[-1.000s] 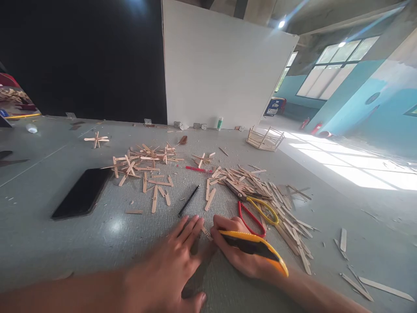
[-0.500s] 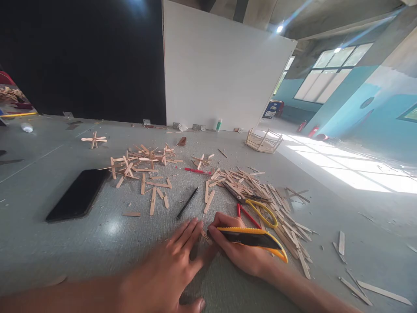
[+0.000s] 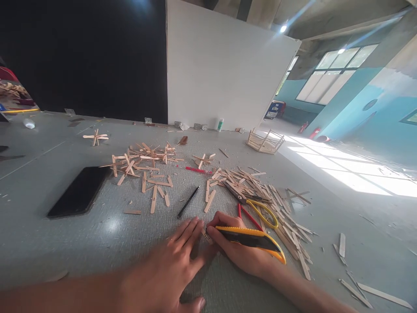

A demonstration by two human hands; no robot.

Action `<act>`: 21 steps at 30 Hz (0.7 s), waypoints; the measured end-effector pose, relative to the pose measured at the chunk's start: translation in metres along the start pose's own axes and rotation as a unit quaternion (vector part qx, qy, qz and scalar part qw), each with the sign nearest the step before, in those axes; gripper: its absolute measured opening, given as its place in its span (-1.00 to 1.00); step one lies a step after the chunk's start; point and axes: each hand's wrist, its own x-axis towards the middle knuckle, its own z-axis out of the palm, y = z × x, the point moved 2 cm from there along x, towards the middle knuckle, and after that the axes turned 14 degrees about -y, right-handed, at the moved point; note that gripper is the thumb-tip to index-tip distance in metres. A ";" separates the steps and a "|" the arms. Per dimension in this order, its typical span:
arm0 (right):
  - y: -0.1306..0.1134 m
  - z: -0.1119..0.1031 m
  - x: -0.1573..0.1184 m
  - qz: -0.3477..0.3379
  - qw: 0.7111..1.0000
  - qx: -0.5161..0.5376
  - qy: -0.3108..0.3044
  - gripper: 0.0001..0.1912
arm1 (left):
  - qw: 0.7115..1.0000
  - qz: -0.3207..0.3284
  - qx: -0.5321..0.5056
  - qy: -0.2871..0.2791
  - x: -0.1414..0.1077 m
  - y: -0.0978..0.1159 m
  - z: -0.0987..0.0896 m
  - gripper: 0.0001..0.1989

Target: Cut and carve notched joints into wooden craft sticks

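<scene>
My left hand lies palm down on the table, its fingers stretched out and its thumb spread away. Its fingertips press beside and on a small wooden craft stick with dark marks, mostly covered by the hands. My right hand is closed around a yellow-and-black utility knife, its front end over that stick. The blade is hidden by my fingers. A black pen lies just beyond my left fingertips. Red-handled pliers and yellow-handled scissors lie past my right hand.
A heap of craft sticks spreads to the right, with several crossed stick pieces farther left. A black phone lies at left. Toward the back are a stick frame, a small green-and-white bottle and an upright white panel.
The camera view has shifted slightly. My right hand and the utility knife have moved a little left; my left hand stays nearly in place.
</scene>
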 end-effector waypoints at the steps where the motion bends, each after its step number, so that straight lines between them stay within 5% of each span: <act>1: 0.000 0.001 0.001 0.002 1.000 -0.005 0.004 -0.65 | 1.000 -0.001 -0.002 -0.004 0.000 0.000 -0.001 -0.03; 21: -0.016 -0.003 -0.005 -0.041 0.993 -0.112 0.023 -0.63 | 1.000 -0.003 0.016 0.023 -0.001 0.001 0.004 -0.18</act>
